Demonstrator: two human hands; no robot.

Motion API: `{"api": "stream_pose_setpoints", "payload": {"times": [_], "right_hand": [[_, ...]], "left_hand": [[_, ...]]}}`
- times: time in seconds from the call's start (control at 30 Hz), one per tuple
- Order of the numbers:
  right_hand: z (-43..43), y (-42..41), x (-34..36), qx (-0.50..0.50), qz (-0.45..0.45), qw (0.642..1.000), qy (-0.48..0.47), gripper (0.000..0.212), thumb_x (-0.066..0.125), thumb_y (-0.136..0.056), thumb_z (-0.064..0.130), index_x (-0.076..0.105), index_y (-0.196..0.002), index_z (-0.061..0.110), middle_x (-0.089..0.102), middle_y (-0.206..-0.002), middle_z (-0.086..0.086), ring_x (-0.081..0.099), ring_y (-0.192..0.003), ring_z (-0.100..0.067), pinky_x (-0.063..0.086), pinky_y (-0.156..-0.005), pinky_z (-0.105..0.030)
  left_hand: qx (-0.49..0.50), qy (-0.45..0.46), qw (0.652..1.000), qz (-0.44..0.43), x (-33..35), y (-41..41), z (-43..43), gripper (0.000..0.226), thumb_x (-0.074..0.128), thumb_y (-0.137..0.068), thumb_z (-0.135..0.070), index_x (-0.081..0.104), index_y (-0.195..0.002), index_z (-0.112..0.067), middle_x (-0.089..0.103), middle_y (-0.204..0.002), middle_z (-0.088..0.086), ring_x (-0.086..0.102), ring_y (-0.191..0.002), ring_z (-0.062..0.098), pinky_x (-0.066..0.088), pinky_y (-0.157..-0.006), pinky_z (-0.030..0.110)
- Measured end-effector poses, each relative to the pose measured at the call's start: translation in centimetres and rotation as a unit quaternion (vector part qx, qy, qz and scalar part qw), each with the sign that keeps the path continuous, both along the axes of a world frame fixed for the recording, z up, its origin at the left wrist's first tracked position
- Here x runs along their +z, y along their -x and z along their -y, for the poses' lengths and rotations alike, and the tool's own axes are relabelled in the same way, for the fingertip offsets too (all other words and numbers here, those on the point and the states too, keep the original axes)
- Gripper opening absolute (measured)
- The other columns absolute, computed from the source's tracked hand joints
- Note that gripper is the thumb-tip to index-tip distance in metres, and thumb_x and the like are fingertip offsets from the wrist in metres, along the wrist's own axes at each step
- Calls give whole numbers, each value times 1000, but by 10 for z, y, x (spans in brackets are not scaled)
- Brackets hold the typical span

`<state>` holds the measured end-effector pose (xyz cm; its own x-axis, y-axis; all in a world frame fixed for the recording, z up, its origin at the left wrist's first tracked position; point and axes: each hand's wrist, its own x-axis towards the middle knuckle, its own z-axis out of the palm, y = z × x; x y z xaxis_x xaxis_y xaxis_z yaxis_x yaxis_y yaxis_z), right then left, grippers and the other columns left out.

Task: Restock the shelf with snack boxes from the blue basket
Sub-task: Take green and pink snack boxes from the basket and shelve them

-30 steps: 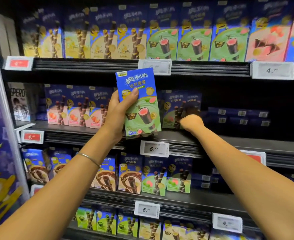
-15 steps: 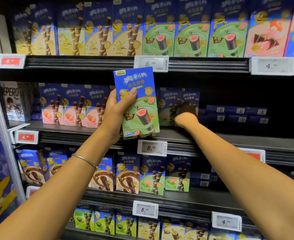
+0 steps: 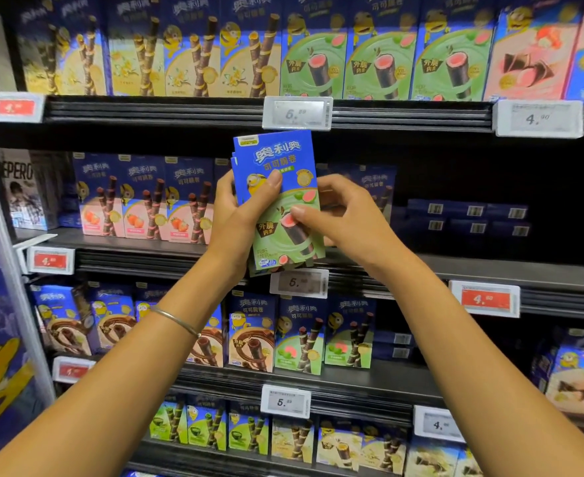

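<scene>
And the R hand (image 3: pixel 345 218) was back off the shelf. Half a sec before, it had been buried deep in the mid shelf (image 3: pixel 490 266), knuckles against the green boxes standing there. Now it had come across to the stack of green wafer-roll boxes (image 3: pixel 278 160), which the L hand (image 3: pixel 239 215) held up in front of that shelf, just above the price tag (image 3: pixel 299 283). L grip: closed round the stack's left edge, thumb laid across the front face, fingers behind. Edges fanned at top left said at least 3 boxes; exact no. couldn't tell. R grip: narrow, thumb pressed on the front box (image 3: pixel 294 242) beside the printed roll, fingers curled round the right edge & out of sight behind. How many boxes sat in that pinch, couldn't tell. Meaning for the job: prob. one box had just gone in, and the R hand was peeling off the next. The shelved green boxes (image 3: pixel 369 187) stood back in shadow behind the R hand, w/ dark room to their right where only flat-lying navy boxes (image 3: pixel 473 218) showed, so plenty of slot looked free. Strawberry boxes (image 3: pixel 146 197) filled the left of the same shelf. Blue basket: not in view. Task looked mid-way, w/ several boxes in hand to go. Watch-point: the boxes looked slick and sat fanned, so a pull on one could drag its neighbour out too.
</scene>
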<state>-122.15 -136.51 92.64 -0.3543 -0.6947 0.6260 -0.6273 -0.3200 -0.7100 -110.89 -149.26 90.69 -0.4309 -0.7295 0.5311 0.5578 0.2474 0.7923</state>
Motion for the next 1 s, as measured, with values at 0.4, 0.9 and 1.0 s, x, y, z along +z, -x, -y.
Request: {"api": "stream_pose_setpoints", "payload": {"times": [0.4,0.9,1.0], "right_hand": [[-42,36,-6,19,117,993,-27,26,73,-91,17,67,-116,14,77,-106,0,75,-96,-16,64,-69,-40],[-20,172,-11,-391,8,900,-194,19,62,-87,21,63,-98,5,68,-110,-20,65,-95,-36,52,-73,-37],[-10,174,-10,-401,-27,883,-243,18,55,-94,21,60,-95,4,66,-107,-20,57,-85,-30,44,-72,-35]], "left_hand": [[120,-28,992,39,4,-1,-10,61,49,-106,-58,61,-122,0,78,-112,17,78,-99,32,65,-82,46],[105,-90,990,30,11,8,-27,68,47,-105,-61,57,-134,-1,80,-112,14,80,-94,27,67,-79,38],[98,-79,991,33,10,13,-30,67,48,-105,-60,57,-133,0,81,-108,12,81,-89,24,67,-74,35]]}}
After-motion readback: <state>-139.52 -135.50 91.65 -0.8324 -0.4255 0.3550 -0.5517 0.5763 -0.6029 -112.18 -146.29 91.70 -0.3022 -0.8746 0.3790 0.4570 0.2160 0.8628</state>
